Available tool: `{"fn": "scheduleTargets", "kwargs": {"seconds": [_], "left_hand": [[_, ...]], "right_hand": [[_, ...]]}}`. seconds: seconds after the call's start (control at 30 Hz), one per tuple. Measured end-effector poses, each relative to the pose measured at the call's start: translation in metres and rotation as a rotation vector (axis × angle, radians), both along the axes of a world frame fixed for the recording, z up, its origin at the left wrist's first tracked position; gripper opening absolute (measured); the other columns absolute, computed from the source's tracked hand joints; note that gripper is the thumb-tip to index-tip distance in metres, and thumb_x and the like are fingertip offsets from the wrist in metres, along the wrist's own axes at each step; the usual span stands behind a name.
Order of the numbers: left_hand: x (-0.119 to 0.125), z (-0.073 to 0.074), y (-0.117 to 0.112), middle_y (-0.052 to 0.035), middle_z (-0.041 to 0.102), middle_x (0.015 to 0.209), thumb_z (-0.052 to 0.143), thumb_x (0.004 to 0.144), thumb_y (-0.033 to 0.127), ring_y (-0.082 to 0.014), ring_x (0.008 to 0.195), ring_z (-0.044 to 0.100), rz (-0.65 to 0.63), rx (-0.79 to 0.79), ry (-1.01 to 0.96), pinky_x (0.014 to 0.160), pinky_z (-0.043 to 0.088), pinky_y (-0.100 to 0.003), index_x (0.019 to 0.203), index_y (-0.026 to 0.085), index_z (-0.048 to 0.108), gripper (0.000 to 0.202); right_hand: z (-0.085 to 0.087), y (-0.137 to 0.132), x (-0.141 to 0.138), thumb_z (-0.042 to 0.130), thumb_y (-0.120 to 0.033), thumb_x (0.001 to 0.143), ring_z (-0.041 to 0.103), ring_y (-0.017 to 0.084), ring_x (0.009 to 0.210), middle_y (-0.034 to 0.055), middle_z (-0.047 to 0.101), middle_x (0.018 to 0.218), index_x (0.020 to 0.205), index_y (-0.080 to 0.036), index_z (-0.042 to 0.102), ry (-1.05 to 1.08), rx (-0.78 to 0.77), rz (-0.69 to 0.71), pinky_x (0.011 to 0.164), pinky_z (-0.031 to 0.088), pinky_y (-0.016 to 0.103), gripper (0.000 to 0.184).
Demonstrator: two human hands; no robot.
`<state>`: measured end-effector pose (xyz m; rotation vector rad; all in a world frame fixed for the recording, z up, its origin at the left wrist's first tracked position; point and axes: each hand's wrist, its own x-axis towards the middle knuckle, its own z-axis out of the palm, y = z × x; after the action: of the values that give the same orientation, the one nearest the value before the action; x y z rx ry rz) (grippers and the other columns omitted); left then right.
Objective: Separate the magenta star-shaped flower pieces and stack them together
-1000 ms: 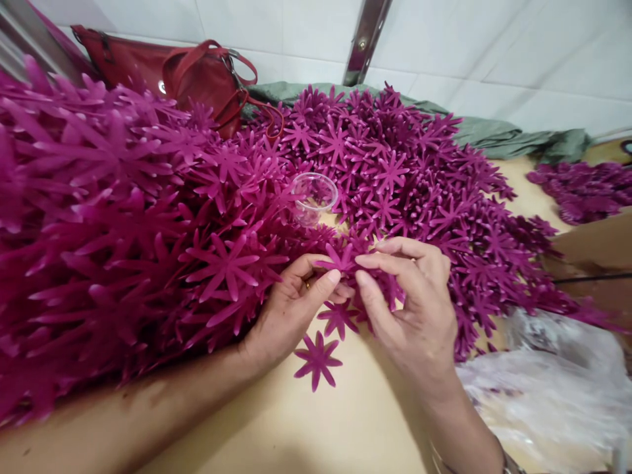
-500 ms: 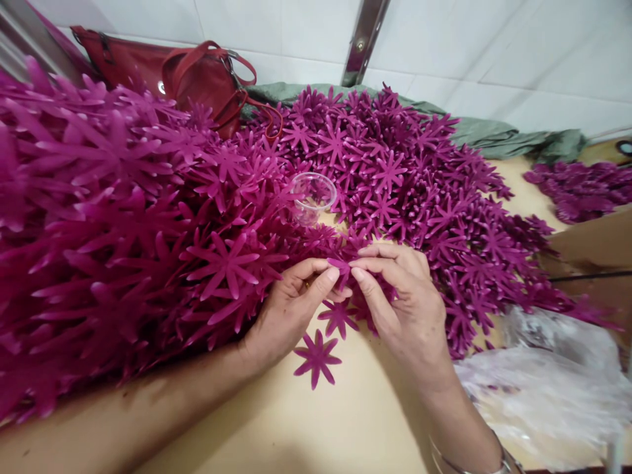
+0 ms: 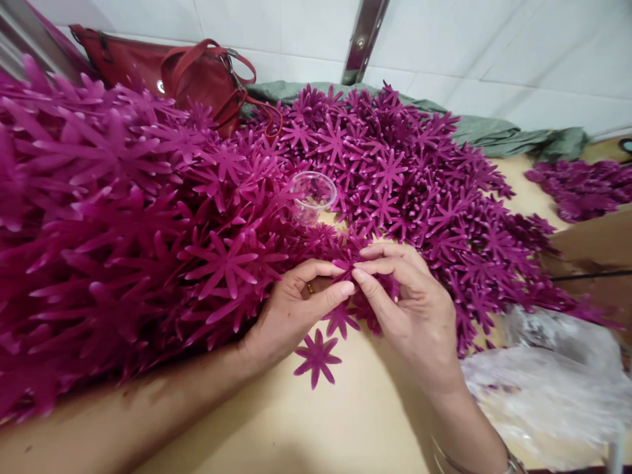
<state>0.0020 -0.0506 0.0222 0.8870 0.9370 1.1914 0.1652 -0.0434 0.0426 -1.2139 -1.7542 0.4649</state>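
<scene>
the right hand point(image 3: 412, 303) pinches a purple flower cutout point(image 3: 344, 264) at mid-scene, nearer than the clear cup point(image 3: 334, 195); the left hand point(image 3: 296, 306) touches it, its grip unclear. it is probably light, soft and bendable, best held by a petal's base. fingers hide most petals, so its direction and long axis cannot be told.

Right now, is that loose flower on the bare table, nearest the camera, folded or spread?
Spread: the loose flower lies on the table with its petals fanned out around the middle, none visibly folded over.
</scene>
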Motion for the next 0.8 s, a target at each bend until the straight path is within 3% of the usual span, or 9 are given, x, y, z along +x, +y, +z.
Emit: {"fn": "scheduleTargets", "kwargs": {"seconds": [0.13,0.3,0.37,0.53,0.67,0.8], "left_hand": [[0.001,-0.001,0.0,0.0,0.076,0.087,0.082,0.084,0.031,-0.0142,0.084,0.075,-0.016,-0.041,-0.038,0.085,0.059,-0.027,0.087,0.017,0.071,0.018],[0.0,-0.003,0.0,-0.0007,0.078,0.083,0.075,0.092,0.035,-0.0153,0.084,0.077,0.004,-0.066,-0.06,0.087,0.059,-0.029,0.092,0.019,0.066,0.018],[0.0,-0.006,0.0,0.0008,0.078,0.08,0.072,0.094,0.035,-0.0136,0.081,0.075,0.023,-0.058,-0.078,0.087,0.058,-0.029,0.095,0.02,0.065,0.016],[0.001,-0.009,0.0,0.0021,0.076,0.079,0.072,0.094,0.035,-0.0132,0.078,0.075,0.079,-0.079,-0.125,0.085,0.058,-0.028,0.097,0.02,0.066,0.016],[0.0,-0.007,0.0,0.0008,0.076,0.085,0.072,0.094,0.035,-0.0132,0.079,0.073,0.045,-0.056,-0.123,0.085,0.058,-0.028,0.099,0.02,0.069,0.016],[-0.002,-0.004,0.0,-0.0023,0.076,0.09,0.069,0.096,0.034,-0.0137,0.085,0.071,-0.052,0.017,-0.069,0.085,0.057,-0.026,0.098,0.018,0.073,0.017]], "right_hand": [[0.0,0.002,0.0,0.071,-0.024,0.094,0.067,0.022,0.108,0.0048,0.072,0.106,0.087,-0.024,0.072,0.145,-0.1,0.0,0.099,0.05,0.039,0.007],[-0.004,0.006,0.01,0.068,-0.034,0.097,0.067,0.019,0.086,0.0027,0.07,0.092,0.096,-0.024,0.067,0.345,-0.176,-0.151,0.079,0.054,0.032,0.01],[-0.005,0.008,0.014,0.068,-0.033,0.096,0.067,0.019,0.085,0.0029,0.071,0.092,0.101,-0.024,0.068,0.267,-0.143,-0.189,0.078,0.053,0.034,0.011],[-0.002,0.008,0.013,0.068,-0.027,0.094,0.065,0.028,0.112,0.0076,0.073,0.108,0.098,-0.024,0.075,-0.197,0.074,-0.183,0.103,0.042,0.05,0.009],[0.001,0.003,0.002,0.072,-0.031,0.094,0.063,0.029,0.117,0.0112,0.07,0.115,0.101,-0.021,0.073,-0.219,0.187,-0.171,0.104,0.043,0.05,0.012],[-0.001,0.0,-0.005,0.078,-0.03,0.091,0.063,0.027,0.113,0.009,0.071,0.112,0.097,-0.022,0.074,-0.228,0.193,-0.124,0.103,0.044,0.048,0.01]]}}
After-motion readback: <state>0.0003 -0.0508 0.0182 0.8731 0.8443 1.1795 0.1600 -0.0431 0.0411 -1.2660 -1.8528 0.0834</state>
